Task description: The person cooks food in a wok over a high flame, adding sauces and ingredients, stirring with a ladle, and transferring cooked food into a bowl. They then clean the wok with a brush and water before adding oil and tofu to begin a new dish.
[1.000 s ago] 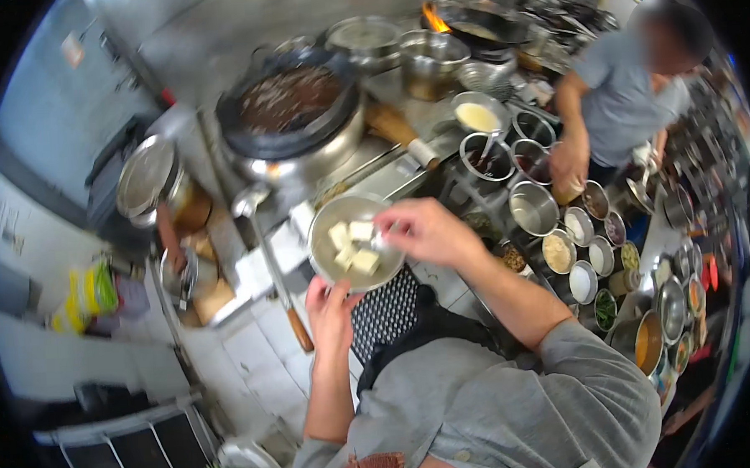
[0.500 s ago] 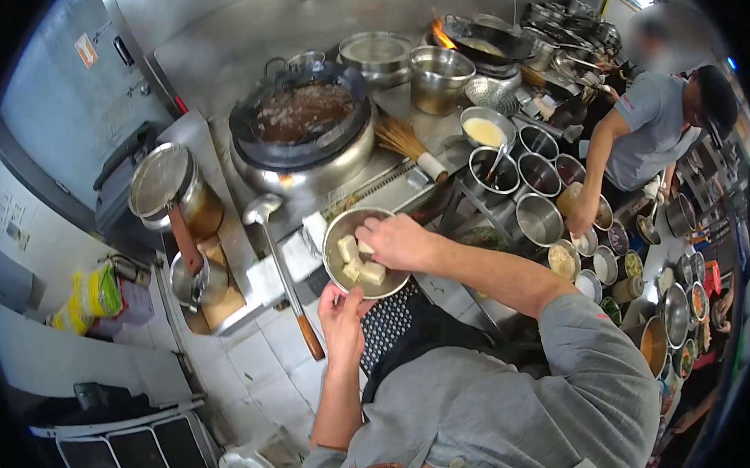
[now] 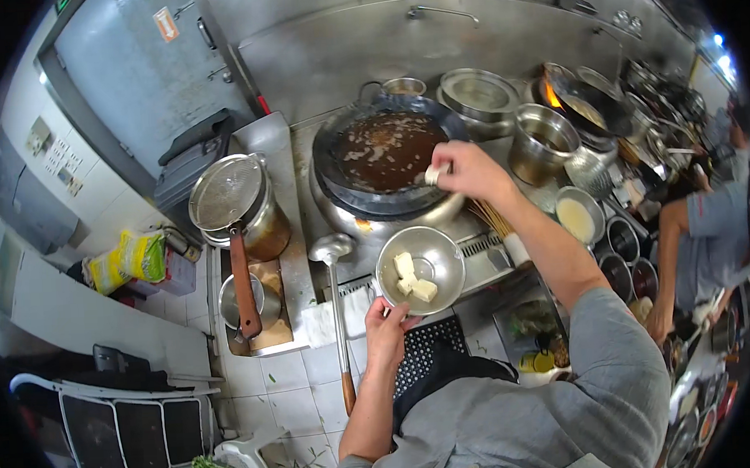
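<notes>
My left hand (image 3: 386,334) grips the near rim of a round steel bowl (image 3: 445,258). Several pale cream tofu cubes (image 3: 424,290) lie in the bottom of that bowl. Pinched in the fingers of my right hand (image 3: 473,169) is another tofu cube (image 3: 432,175), held over the near right rim of a large black wok (image 3: 335,156). Dark brown liquid with light foam (image 3: 380,150) fills the wok. The bowl is just in front of the wok's steel stove ring.
Left of the bowl lies a long-handled ladle (image 3: 332,251); beyond it a strainer (image 3: 227,194) rests on a pot. A bamboo brush (image 3: 513,243) and a steel pot (image 3: 547,139) are to the right. Flame (image 3: 552,95) burns beside another wok, and a co-worker (image 3: 710,236) stands far right.
My right hand has left the bowl and moved up and away to the wok's rim with a tofu cube. The view has shifted, showing more of the wok and wall.
</notes>
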A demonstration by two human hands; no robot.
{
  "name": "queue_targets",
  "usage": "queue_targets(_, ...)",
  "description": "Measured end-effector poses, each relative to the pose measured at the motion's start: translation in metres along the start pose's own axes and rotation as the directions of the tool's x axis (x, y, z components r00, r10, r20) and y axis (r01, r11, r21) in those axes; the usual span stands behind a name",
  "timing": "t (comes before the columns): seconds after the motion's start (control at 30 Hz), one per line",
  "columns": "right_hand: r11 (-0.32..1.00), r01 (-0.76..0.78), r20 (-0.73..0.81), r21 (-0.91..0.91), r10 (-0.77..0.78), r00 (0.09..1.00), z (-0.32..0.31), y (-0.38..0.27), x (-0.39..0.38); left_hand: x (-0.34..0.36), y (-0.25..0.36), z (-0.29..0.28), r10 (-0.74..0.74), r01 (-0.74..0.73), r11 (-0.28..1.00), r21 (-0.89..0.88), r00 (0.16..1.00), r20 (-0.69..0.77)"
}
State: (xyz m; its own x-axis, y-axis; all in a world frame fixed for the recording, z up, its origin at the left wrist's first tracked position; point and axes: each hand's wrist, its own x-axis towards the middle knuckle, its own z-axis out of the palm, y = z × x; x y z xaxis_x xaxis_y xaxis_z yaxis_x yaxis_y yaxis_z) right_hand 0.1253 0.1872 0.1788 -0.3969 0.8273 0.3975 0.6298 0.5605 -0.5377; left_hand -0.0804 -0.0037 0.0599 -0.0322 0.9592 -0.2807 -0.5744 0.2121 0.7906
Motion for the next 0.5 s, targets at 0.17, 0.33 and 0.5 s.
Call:
queue_targets(0.17, 0.852, -0.235, 0.124, -0.468, 0.326, 0.937, 0.038, 0.105, 0.051, 0.003, 0.008, 0.0, 0.012, -0.016, 0.999, -0.049, 0.997, -0.075)
queue_targets(0.33, 0.849, -0.231, -0.126, -0.475, 0.193, 0.973, 0.032, 0.069, 0.031, 0.003, 0.019, -0.015, 0.029, -0.036, 0.998, -0.057, 0.993, -0.113)
queue_targets(0.5, 0.985, -0.121, 0.17, 0.126, 0.098, 0.981, 0.063, -0.055, -0.037, 0.005, 0.017, -0.028, 0.071, -0.071, 0.997, 0.011, 0.996, -0.048)
